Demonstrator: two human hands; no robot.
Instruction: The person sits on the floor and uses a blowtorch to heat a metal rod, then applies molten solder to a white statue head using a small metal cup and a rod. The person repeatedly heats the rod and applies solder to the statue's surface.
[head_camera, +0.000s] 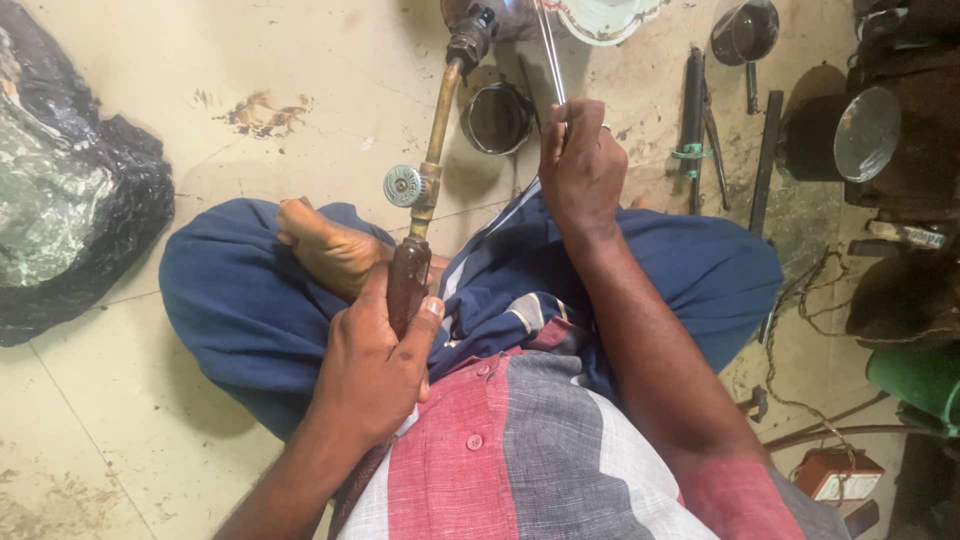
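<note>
Low in the view, near its middle, the left hand (375, 365) is seen closed around the dark brown grip of a gas torch (420, 215), with the thumb laid along the grip's right side. From that fist the torch is pointed up and away: first a round grey valve knob (404, 186) on the left of the stem, then a brass tube, then a dark nozzle head at the top edge of the view. Up and to the right of the left hand, the right hand (582, 165) is seen shut in a pinch around a thin metal rod (550, 50), which is held nearly upright and runs from the fingers to the top edge, just right of the torch's nozzle. Between the two hands, just beyond the knuckles of the right one, a small dark round tin (497, 118) is set on the pale tiled floor (130, 400). Both forearms are stretched over a lap wrapped in blue cloth (240, 300), and a bare foot (325, 245) is tucked just left of the torch grip. Right of the right hand, long dark tools (693, 110) are laid on the floor, with a dark pot (838, 135) farther right. Far left of the left hand, a black plastic bag (70, 190) is seen.
</note>
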